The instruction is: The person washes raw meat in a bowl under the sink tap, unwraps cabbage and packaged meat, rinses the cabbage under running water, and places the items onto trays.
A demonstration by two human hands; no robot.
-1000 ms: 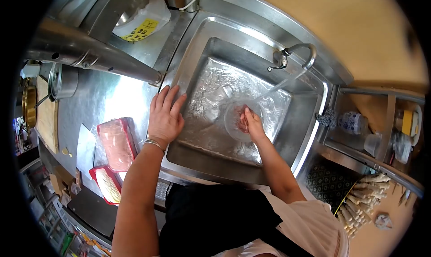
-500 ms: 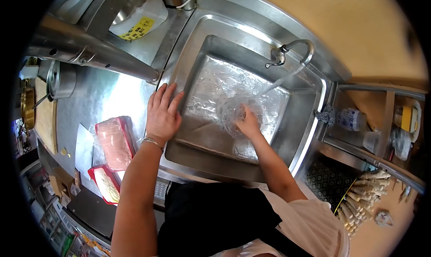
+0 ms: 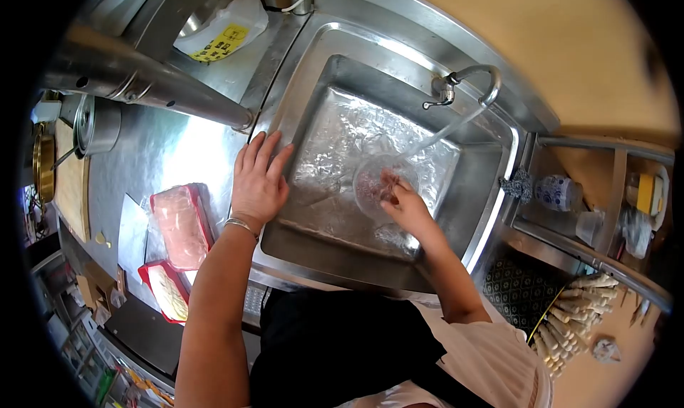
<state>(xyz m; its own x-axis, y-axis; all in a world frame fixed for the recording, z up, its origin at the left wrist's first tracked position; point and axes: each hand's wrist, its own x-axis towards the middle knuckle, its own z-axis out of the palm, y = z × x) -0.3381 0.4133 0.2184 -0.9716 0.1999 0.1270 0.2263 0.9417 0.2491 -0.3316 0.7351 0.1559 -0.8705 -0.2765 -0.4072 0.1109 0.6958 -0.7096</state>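
Note:
My left hand lies flat on the left rim of the steel sink, its fingers spread and holding nothing. Down in the basin, my right hand is at the right side of a round clear bowl, with its fingers curled together over the bowl. Something reddish-brown shows at the fingertips; splashing water blurs it, and its kind cannot be made out. A stream of water runs from the curved faucet down toward the bowl.
Left of the sink, a plastic-wrapped pack of pink meat and a smaller red tray lie on the steel counter. A lidded pot stands farther left. A metal post crosses above. A scouring pad sits at the right rim.
My right hand has moved slightly right and down, from inside the bowl toward its side, and reddish-brown matter now shows at the fingertips. The left hand has stayed put; water keeps running.

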